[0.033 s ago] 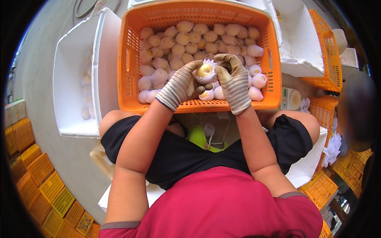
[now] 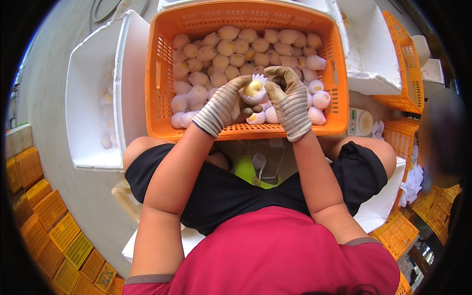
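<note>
Above the crate (image 2: 340,88), toward six o'clock, the left hand (image 2: 225,101) is gripping a pale fruit (image 2: 254,88) in a foam net (image 2: 253,100), likely steadying it, while the right hand (image 2: 290,105) is curling at the net's three o'clock edge, pinch unclear

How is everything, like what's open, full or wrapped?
Pale fruit: partly inside a foam net
Left hand: gloved, gripping the fruit
Right hand: gloved, curled beside the net
Orange crate: open, holding many netted fruits
White foam box at left: open
Yellow-orange crates at lower left: stacked
</note>
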Motion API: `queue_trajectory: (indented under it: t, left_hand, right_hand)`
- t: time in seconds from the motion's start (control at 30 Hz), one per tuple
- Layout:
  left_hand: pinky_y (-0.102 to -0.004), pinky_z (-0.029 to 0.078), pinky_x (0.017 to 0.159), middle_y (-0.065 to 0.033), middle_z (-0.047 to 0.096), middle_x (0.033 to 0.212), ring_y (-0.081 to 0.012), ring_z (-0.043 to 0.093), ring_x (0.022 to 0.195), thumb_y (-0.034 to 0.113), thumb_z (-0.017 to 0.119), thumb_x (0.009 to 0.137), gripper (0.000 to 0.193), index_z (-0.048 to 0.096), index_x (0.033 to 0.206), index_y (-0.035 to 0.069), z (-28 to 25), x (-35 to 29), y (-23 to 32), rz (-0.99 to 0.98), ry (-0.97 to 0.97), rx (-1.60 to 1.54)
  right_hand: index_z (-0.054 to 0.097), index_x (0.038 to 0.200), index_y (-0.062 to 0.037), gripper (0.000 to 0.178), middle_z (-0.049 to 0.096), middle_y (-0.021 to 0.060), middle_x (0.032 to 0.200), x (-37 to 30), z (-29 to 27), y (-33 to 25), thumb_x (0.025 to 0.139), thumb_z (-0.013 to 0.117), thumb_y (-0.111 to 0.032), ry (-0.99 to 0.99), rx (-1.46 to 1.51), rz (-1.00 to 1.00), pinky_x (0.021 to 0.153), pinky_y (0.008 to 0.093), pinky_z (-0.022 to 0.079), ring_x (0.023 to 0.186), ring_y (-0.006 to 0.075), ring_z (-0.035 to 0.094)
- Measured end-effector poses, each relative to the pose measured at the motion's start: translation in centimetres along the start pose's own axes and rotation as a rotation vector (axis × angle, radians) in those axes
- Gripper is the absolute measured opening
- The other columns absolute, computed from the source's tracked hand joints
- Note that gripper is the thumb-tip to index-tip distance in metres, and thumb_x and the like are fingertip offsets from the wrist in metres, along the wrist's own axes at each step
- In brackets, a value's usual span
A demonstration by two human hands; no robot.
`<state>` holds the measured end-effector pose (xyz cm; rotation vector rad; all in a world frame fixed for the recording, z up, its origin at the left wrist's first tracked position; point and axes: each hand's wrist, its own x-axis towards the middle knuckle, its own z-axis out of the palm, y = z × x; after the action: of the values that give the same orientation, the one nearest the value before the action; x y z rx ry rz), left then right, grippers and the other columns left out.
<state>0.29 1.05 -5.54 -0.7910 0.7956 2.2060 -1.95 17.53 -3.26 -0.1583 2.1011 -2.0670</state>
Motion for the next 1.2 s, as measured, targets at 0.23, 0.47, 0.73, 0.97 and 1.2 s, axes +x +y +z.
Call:
queue_trajectory:
  t: [0.23,0.47,0.73,0.97,1.2]
  left_hand:
    - [-0.0240,0.052,0.043,-0.0065,0.067,0.080,-0.0137,0.060,0.052,0.048,0.048,0.097,0.042,0.062,0.097,0.008,0.7,0.3,-0.4,0.032,0.224,0.204]
    - [-0.0251,0.047,0.041,-0.0047,0.062,0.075,-0.0147,0.056,0.053,0.071,0.048,0.087,0.062,0.060,0.097,0.012,1.6,-1.0,0.6,0.034,0.027,-0.005]
    - [-0.0234,0.053,0.049,-0.0037,0.064,0.081,-0.0133,0.060,0.058,0.052,0.057,0.092,0.045,0.060,0.105,0.009,0.2,0.1,0.1,0.063,0.081,0.042]
    - [-0.0225,0.046,0.043,-0.0031,0.063,0.076,-0.0126,0.058,0.053,0.046,0.051,0.098,0.037,0.059,0.101,0.010,-0.4,1.1,-0.2,0.283,0.083,0.206]
    - [-0.0326,0.051,0.061,-0.0050,0.063,0.077,-0.0182,0.060,0.068,0.031,0.051,0.101,0.029,0.061,0.108,0.005,-1.8,3.2,-2.3,0.765,0.391,0.703]
  right_hand:
    - [0.066,0.109,-0.0024,0.022,0.069,0.0015,0.096,1.7,-0.1,-1.0,0.088,0.070,-0.009,-0.132,0.145,0.217,0.074,0.0214,0.050,0.081,0.0063,0.060]
    - [0.064,0.120,-0.0038,0.030,0.068,0.0040,0.111,1.5,-2.5,0.4,0.091,0.066,-0.011,-0.204,0.313,0.218,0.084,0.0239,0.051,0.097,0.0080,0.060]
    - [0.062,0.124,-0.0047,0.049,0.065,0.0068,0.116,0.2,-1.9,-0.6,0.079,0.078,-0.011,-0.343,-0.101,0.093,0.087,0.0278,0.052,0.100,0.0131,0.061]
    - [0.055,0.130,-0.0037,0.058,0.061,0.0083,0.120,0.6,-0.9,1.1,0.080,0.080,-0.018,-0.285,-0.069,0.060,0.090,0.0286,0.051,0.106,0.0145,0.058]
    - [0.039,0.143,-0.0096,0.068,0.051,0.0106,0.131,-0.9,2.2,2.2,0.084,0.073,-0.010,-0.204,0.653,0.538,0.094,0.0365,0.054,0.110,0.0221,0.060]
